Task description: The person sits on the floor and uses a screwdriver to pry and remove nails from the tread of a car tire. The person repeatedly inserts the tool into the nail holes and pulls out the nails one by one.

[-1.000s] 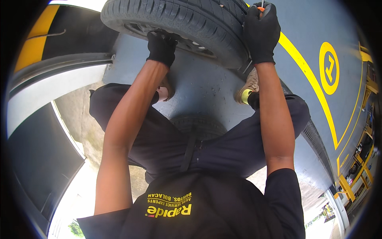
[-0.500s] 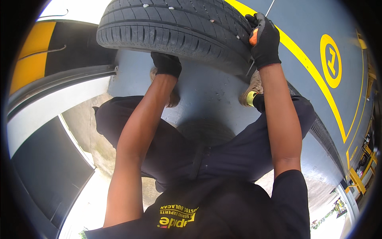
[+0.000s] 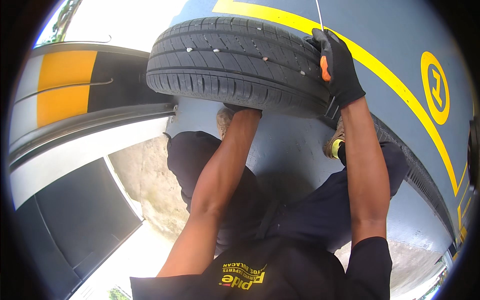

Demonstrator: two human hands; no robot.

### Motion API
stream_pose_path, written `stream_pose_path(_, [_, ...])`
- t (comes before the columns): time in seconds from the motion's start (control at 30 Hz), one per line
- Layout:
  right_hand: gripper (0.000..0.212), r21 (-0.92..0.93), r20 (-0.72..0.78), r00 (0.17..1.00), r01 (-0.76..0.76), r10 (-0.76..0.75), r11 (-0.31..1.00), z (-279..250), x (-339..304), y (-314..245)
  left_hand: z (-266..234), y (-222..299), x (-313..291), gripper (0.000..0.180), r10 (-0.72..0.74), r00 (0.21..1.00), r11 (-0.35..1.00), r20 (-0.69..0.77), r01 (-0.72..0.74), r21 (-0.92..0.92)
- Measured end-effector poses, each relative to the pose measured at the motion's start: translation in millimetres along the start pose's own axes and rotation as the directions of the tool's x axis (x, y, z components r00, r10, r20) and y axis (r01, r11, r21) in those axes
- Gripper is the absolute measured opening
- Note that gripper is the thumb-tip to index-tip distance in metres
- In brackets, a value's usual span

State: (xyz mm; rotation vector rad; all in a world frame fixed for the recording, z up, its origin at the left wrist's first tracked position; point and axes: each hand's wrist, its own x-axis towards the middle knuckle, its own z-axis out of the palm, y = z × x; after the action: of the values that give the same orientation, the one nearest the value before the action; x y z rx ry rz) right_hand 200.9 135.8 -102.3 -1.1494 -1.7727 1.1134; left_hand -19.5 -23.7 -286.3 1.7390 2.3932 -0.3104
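A black car tire [image 3: 235, 65] stands in front of me, its grooved tread facing up toward me. Several small pale stones are lodged in the grooves. At the tire's right edge my right hand [image 3: 340, 70], in a black glove, is closed round an orange-handled tool [image 3: 325, 68] that looks like a screwdriver. Its thin metal shaft [image 3: 319, 14] sticks up above the fist. My left hand [image 3: 242, 107] reaches under the near side of the tire. Only a little of its dark glove shows, and the fingers are hidden behind the rubber.
My knees are spread on either side, with brown shoes [image 3: 335, 140] on the grey floor [image 3: 285, 135]. Yellow line markings [image 3: 390, 75] curve along the right. A drain grate [image 3: 420, 175] runs beside my right knee. A yellow-and-black striped barrier [image 3: 67, 82] stands at the left.
The whole tire now shows lower in the view and farther right. My left hand has slid farther under it. The tool's shaft tilts more to the left than before.
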Motion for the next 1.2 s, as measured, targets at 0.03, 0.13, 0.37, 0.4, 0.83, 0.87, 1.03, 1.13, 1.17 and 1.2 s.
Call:
stream_pose_path(0.03, [0.024, 0.236, 0.003, 0.945, -0.319, 0.327, 0.918, 1, 7, -22, -5, 6, 3, 0.063, -0.021, 1.000, 0.999, 0.006, 0.021, -0.040])
stream_pose_path(0.13, [0.029, -0.213, -0.031, 0.999, -0.021, 0.014, 0.977, -9, 24, -33, -21, 31, 4, 0.063, -0.054, 0.999, 0.957, -0.001, 0.051, -0.286])
stream_pose_path(0.37, [0.032, -0.118, -0.006, 0.992, 0.127, -0.129, 0.985, -35, 28, -52, -94, 94, -19, 0.062, 0.076, 0.997, 0.644, 0.031, -0.026, -0.764])
stream_pose_path(0.4, [0.032, -0.261, -0.049, 0.991, 0.104, -0.121, 0.960, -30, 24, -79, -95, 98, -25, 0.062, 0.080, 0.995, 0.725, -0.056, -0.096, -0.682])
stream_pose_path(0.83, [0.033, 0.101, -0.139, 0.929, 0.359, -0.344, 0.928, -55, -5, -72, -242, 72, -123, 0.018, 0.283, 0.953, -0.154, -0.106, -0.063, -0.986])
stream_pose_path(0.87, [0.033, 0.083, -0.132, 0.937, 0.337, -0.325, 0.938, -53, -10, -75, -247, 64, -123, 0.017, 0.268, 0.942, -0.110, -0.200, -0.176, -0.978])
stream_pose_path(1.03, [0.032, -0.053, -0.080, 0.931, 0.353, -0.356, 0.934, -50, -19, -77, -279, 13, -93, 0.013, -0.137, 0.635, 0.211, -0.760, -0.731, -0.649])
stream_pose_path(1.13, [0.029, 0.033, -0.089, 0.987, 0.135, -0.132, 0.990, -42, -38, -96, -269, -28, -40, 0.015, -0.095, 0.442, 0.635, -0.892, -0.664, -0.396])
stream_pose_path(1.17, [0.028, -0.014, -0.090, 0.991, 0.098, -0.099, 0.995, -41, -49, -102, -265, -33, -37, 0.017, -0.035, 0.458, 0.716, -0.888, -0.609, -0.342])
stream_pose_path(1.2, [0.027, -0.058, -0.088, 0.994, 0.061, -0.066, 0.996, -38, -59, -109, -263, -39, -34, 0.019, 0.025, 0.471, 0.790, -0.882, -0.550, -0.272])
